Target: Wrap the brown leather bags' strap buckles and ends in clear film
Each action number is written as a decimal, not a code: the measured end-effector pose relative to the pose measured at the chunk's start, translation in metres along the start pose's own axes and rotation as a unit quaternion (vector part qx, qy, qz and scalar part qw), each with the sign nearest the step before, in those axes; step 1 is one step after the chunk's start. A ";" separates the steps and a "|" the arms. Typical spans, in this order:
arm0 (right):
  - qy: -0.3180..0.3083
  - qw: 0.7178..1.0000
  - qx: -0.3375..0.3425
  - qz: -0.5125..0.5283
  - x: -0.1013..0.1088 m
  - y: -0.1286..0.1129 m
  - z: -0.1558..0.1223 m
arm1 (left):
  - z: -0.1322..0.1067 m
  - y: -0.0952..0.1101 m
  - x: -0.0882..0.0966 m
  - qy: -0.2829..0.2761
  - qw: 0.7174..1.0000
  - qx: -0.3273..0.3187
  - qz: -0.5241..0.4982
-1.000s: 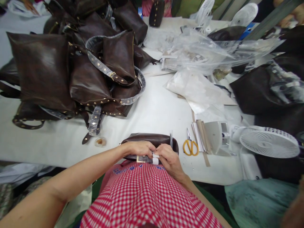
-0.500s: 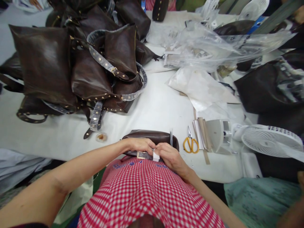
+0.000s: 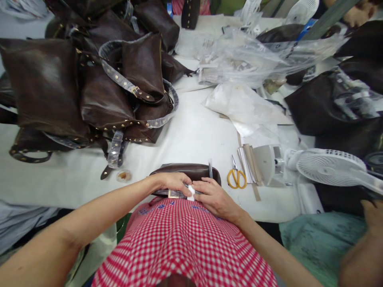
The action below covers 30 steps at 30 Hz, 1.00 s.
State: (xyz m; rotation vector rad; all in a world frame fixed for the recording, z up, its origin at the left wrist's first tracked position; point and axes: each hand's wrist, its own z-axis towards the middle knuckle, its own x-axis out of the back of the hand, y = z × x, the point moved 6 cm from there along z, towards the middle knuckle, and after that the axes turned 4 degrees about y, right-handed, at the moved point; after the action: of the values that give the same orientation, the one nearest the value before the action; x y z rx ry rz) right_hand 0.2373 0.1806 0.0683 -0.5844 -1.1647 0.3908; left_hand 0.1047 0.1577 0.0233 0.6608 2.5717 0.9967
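Observation:
A dark brown leather bag (image 3: pixel 191 170) lies at the table's front edge, against the checked apron. Along its near side runs a strap in clear wrap with a gold-coloured buckle (image 3: pixel 173 194). A small white strip (image 3: pixel 191 193) sits round this strap. My left hand (image 3: pixel 175 182) is closed on the strap, thumb and fingers just left of the white strip. From the other side, my right hand (image 3: pixel 214 197) lies over the strap with its fingers stretched out and slightly apart, the tips touching or close to the strip. The hands cover part of the bag.
Yellow-handled scissors (image 3: pixel 236 177), a stack of cards (image 3: pixel 249 164) and a white fan (image 3: pixel 330 167) are on the right. Brown studded bags (image 3: pixel 104 91) pile up at left, near a tape roll (image 3: pixel 124 175). Plastic bags (image 3: pixel 239 59) lie behind. A co-worker's arm (image 3: pixel 363 247) is at far right.
My right hand's fingers have gone from a bent pinch at the white strip to stretched out across the strap. My left hand stays on the strap. The view has shifted slightly right.

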 end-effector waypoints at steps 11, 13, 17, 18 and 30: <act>0.309 0.886 -0.314 -0.143 0.100 0.060 -0.086 | -0.004 0.036 0.010 0.130 0.981 -0.012 -0.145; 0.371 0.779 -0.471 -0.182 0.131 0.095 -0.144 | 0.000 0.039 0.010 0.135 0.978 -0.010 -0.156; 0.314 0.675 -0.643 -0.181 0.160 0.156 -0.223 | 0.005 0.038 0.007 0.128 0.980 -0.009 -0.150; 0.300 0.668 -0.657 -0.177 0.164 0.168 -0.231 | 0.006 0.037 0.008 0.131 0.981 -0.007 -0.145; 0.176 0.610 -0.772 0.005 0.163 0.257 -0.266 | 0.002 0.041 0.009 0.157 0.981 0.004 -0.116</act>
State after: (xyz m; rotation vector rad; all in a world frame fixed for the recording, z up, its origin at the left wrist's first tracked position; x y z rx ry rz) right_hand 0.5462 0.4170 -0.0424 -2.0623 -0.8497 -0.9008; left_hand 0.1112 0.1902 0.0491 0.2056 2.8385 1.0853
